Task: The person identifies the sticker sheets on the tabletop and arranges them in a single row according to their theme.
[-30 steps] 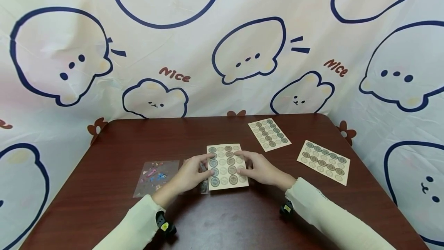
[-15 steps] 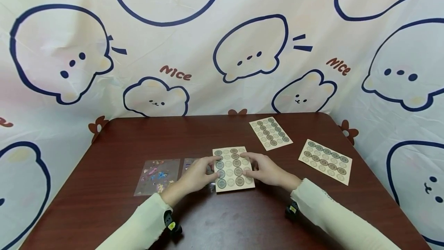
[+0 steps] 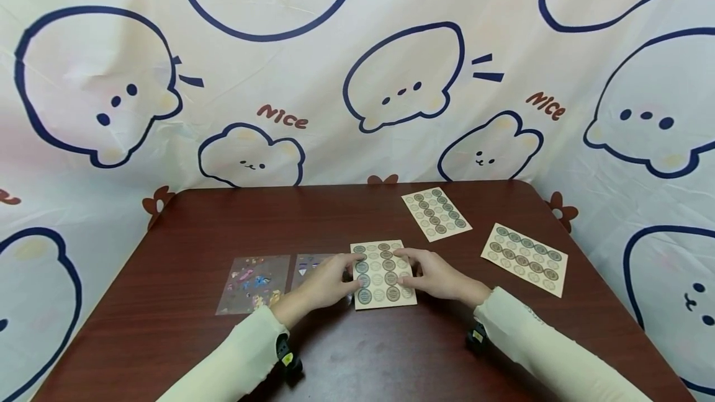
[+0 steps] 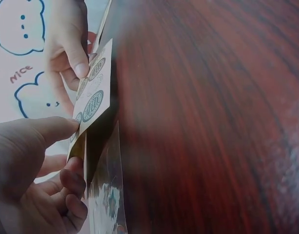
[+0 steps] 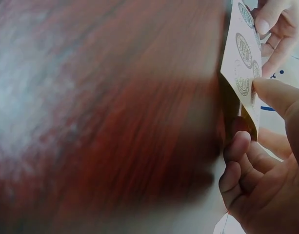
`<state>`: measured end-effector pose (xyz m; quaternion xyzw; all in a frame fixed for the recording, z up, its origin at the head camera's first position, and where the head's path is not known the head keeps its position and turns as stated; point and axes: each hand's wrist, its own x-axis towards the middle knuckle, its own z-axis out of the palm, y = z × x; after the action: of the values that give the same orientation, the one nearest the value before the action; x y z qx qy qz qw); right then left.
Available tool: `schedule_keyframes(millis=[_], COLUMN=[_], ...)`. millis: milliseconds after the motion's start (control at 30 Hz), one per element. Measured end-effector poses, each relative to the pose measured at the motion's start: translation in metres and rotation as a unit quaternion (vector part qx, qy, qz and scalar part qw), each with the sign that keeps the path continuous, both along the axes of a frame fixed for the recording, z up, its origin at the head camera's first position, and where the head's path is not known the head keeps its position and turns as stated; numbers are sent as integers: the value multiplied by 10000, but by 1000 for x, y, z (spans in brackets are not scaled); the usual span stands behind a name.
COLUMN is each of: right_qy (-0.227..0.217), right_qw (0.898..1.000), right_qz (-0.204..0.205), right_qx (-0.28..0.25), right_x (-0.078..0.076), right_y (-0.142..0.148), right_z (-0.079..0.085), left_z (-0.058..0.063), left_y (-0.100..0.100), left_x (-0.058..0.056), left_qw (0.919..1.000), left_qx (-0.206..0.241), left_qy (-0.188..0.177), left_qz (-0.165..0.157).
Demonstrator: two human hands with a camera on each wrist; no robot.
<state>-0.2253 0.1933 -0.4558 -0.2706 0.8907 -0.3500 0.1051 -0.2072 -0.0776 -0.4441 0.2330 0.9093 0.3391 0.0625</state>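
Observation:
A cream sheet of round stickers point(image 3: 377, 278) is held just above the table between both hands. My left hand point(image 3: 328, 281) pinches its left edge, thumb on the printed face and fingers curled beneath, as the left wrist view shows on the sheet point(image 4: 94, 100). At the opposite edge, my right hand point(image 3: 438, 274) pinches in the same way; its thumb presses the face of the sheet point(image 5: 242, 53) in the right wrist view. The sheet's near edge bows slightly. Under and beside the left hand lies a clear sheet with small coloured pictures point(image 3: 304, 263), partly covered.
Another clear picture sheet point(image 3: 251, 287) lies flat to the left. Two similar cream sticker sheets lie on the right: one at the back point(image 3: 437, 214), one nearer the right edge point(image 3: 524, 259). The dark wooden table point(image 3: 385, 358) meets a printed cloth backdrop point(image 3: 335, 160).
Both hands have moved the held sticker sheet a little to the right, uncovering more of the clear sheet near the left hand. The sheets lying on the table stay put.

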Motion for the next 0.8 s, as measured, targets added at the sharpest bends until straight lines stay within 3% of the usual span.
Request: schedule_keyframes(millis=[433, 800], right_qy=[-43, -104], right_qw=[9999, 9998], right_qz=[28, 103], right_qx=[140, 153], right_x=[-4, -9], right_y=[3, 2], right_z=[0, 0], left_z=[-5, -10], left_y=[5, 5], left_x=[-3, -5], left_qw=[9997, 9997], left_qx=[-128, -151], left_qy=[86, 39], left_qz=[-192, -165])
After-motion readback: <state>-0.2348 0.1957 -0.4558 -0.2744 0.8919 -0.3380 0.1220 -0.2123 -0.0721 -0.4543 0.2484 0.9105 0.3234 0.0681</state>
